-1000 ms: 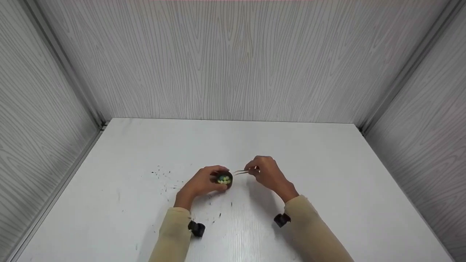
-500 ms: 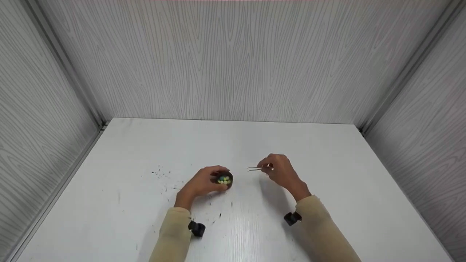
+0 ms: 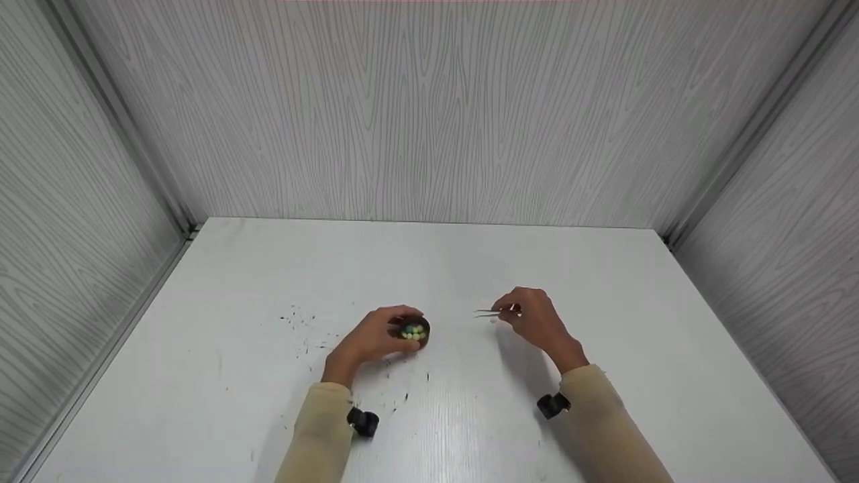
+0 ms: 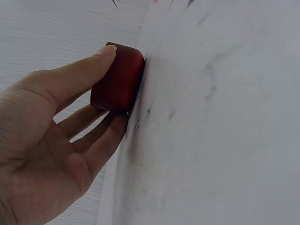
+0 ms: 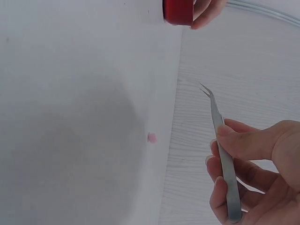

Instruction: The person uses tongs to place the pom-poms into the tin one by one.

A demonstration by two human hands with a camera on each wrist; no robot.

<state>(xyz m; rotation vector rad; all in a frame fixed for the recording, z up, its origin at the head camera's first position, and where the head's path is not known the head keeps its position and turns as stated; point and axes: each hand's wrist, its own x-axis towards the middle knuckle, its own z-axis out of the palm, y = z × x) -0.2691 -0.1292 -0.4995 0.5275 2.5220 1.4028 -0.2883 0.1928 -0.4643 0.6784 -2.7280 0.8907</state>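
Observation:
My left hand [image 3: 372,335] grips a small round dark red cup [image 4: 121,77], its base on the white table. Inside the cup lie several yellow-green balls [image 3: 412,333] and a blue one [image 3: 408,329]. To the right, my right hand [image 3: 540,322] holds metal tweezers [image 5: 226,161] between thumb and fingers, above the table. Their bent tips point toward the cup and stand slightly apart, with nothing between them. A tiny pink ball [image 5: 152,138] lies on the table below the right hand.
Dark specks [image 3: 295,318] and short marks are scattered on the white table [image 3: 268,268] around the left hand. Grey wood-patterned panels [image 3: 429,114] enclose the table at the back and both sides. A black wrist camera [image 3: 363,422] sits on each sleeve.
My right hand has moved right with the tweezers, away from the cup, and a pink speck now shows beneath it. The left hand and the cup have stayed in place.

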